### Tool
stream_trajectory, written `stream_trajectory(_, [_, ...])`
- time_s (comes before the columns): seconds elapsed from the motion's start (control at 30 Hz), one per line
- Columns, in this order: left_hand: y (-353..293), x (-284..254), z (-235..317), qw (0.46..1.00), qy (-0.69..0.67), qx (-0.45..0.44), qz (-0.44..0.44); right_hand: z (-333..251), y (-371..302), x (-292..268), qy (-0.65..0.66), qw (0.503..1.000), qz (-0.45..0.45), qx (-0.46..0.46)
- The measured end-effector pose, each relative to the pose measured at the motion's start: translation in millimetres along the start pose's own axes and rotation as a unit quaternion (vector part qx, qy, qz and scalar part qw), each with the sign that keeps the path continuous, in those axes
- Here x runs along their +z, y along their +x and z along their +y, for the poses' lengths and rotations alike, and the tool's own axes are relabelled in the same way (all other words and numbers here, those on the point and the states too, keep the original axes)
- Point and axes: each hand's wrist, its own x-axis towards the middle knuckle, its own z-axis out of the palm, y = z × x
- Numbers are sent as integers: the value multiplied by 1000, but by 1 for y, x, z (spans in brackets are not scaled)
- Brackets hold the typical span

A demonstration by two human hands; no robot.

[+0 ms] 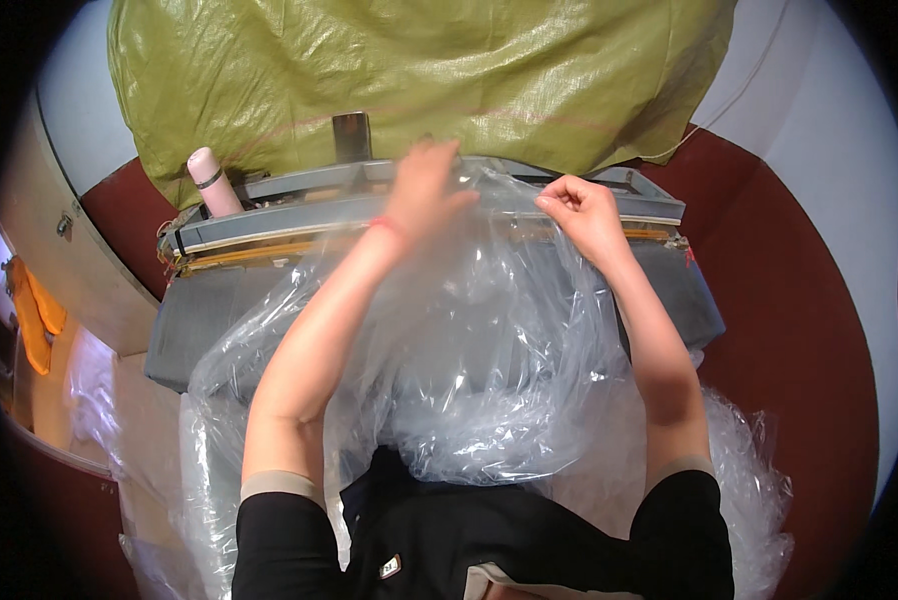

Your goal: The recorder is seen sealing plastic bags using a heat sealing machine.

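A dark red floor (799,330) surrounds the grey surface (199,320) before me. Clear plastic sheeting (469,370) is heaped from my lap up onto it. My left hand (424,190) lies flat, fingers loose, on the sheeting; my right hand (584,215) pinches its edge at the sealing bar (269,235). Beyond, a pink bottle (212,182) stands against a green tarp (419,70).

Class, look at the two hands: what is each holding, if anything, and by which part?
Both hold the clear plastic bag by its top edge: the right hand pinches it, the left hand lies flat on it, over the grey sealing machine.
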Motion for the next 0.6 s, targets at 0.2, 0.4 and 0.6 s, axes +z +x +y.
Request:
stream_trajectory(0.2, [10, -8, 20, 965, -242, -64, 76, -47, -11, -22, 18, 992, -69, -102])
stream_trajectory(0.4, [-4, -35, 37, 942, -312, -92, 86, -53, 20, -2, 21, 990, -63, -128])
stream_trajectory(0.6, [-19, -56, 39, 965, -236, -66, 95, -55, 24, 36, 138, 971, -194, -30])
